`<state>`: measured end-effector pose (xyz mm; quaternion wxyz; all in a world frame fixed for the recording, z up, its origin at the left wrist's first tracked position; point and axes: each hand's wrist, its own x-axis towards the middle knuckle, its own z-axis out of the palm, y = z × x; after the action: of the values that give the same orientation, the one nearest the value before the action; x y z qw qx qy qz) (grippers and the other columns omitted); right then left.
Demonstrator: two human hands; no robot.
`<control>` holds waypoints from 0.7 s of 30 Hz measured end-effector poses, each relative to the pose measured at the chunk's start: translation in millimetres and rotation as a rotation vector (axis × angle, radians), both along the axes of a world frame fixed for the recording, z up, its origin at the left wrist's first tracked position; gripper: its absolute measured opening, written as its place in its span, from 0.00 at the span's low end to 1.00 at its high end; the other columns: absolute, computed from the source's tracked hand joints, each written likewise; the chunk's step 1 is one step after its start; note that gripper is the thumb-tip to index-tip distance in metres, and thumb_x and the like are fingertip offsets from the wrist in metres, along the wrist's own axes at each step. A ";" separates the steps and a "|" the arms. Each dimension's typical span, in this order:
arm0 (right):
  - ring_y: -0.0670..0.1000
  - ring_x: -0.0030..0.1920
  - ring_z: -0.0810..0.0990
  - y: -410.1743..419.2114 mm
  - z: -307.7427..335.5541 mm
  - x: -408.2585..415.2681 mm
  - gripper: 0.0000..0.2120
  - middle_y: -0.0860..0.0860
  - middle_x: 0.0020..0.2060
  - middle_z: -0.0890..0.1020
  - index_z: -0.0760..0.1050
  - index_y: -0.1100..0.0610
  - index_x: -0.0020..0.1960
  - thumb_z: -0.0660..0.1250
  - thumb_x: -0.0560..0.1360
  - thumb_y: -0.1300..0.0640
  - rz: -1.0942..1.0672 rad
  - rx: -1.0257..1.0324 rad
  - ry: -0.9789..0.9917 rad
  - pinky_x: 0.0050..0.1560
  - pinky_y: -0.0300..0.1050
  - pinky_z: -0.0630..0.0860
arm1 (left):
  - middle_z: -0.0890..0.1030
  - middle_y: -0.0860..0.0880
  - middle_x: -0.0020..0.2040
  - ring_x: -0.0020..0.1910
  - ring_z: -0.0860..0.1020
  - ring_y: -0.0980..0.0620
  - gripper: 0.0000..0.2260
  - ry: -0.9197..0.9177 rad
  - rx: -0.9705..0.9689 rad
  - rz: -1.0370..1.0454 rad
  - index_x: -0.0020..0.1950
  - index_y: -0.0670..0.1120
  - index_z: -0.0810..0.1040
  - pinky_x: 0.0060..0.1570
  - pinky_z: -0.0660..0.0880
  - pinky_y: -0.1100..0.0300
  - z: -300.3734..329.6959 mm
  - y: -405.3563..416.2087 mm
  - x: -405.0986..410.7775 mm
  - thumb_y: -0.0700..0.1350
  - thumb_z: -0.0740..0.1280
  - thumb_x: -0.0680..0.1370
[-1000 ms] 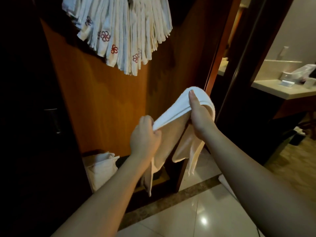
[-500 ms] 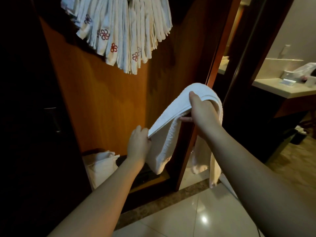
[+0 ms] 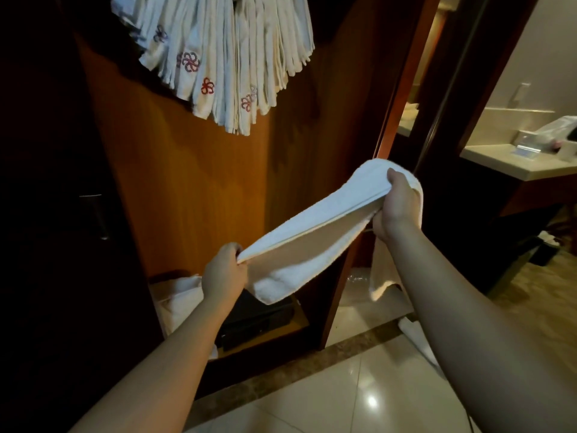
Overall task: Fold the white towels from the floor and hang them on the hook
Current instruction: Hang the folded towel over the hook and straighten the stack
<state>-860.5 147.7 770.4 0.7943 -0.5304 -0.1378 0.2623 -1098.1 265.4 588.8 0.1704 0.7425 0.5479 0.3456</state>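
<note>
A white towel (image 3: 315, 232) is stretched in the air between my hands, folded lengthwise, with loose ends hanging below. My left hand (image 3: 223, 273) grips its lower left end in a fist. My right hand (image 3: 396, 207) grips the upper right end, thumb on top, with cloth draped over the fingers. Several folded white towels with red flower emblems (image 3: 224, 64) hang bunched at the top against the wooden panel; the hook itself is hidden. Another white towel (image 3: 416, 339) lies on the floor beside my right forearm.
An open wooden closet (image 3: 187, 182) stands ahead, with a white bag (image 3: 178, 295) and a dark box (image 3: 256, 317) on its low shelf. A dark door with a metal handle (image 3: 100, 217) is at left. Glossy floor tiles (image 3: 343, 395) lie below; a bathroom counter (image 3: 515, 164) is at right.
My hands have pulled apart and drawn the towel taut; the left hand went down and left, and the hanging ends were gathered up into a flatter fold.
</note>
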 end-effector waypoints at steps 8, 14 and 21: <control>0.56 0.52 0.82 -4.2 36.3 13.9 0.12 0.57 0.52 0.82 0.72 0.56 0.56 0.68 0.79 0.50 0.007 0.276 0.203 0.47 0.51 0.82 | 0.76 0.60 0.47 0.46 0.77 0.57 0.11 -0.143 0.345 -0.055 0.53 0.57 0.77 0.41 0.75 0.62 89.2 5.7 -41.5 0.44 0.70 0.73; 0.61 0.53 0.84 -2.6 53.4 14.5 0.17 0.62 0.56 0.83 0.73 0.62 0.64 0.64 0.80 0.53 0.114 0.396 0.243 0.45 0.58 0.83 | 0.84 0.50 0.55 0.57 0.81 0.47 0.16 -0.929 -0.454 -0.343 0.58 0.54 0.79 0.52 0.80 0.52 91.1 -10.4 -50.1 0.44 0.75 0.72; 0.58 0.47 0.85 6.5 18.3 26.1 0.16 0.58 0.52 0.85 0.75 0.60 0.64 0.64 0.80 0.54 0.063 0.206 0.290 0.35 0.51 0.82 | 0.86 0.48 0.50 0.43 0.85 0.49 0.16 -1.119 -0.535 -0.295 0.43 0.55 0.84 0.34 0.81 0.55 82.7 -2.2 -74.2 0.38 0.63 0.81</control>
<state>-834.4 154.2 788.7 0.8473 -0.3982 -0.0645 0.3455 -1172.3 263.2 671.5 0.6560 0.4492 0.3353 0.5054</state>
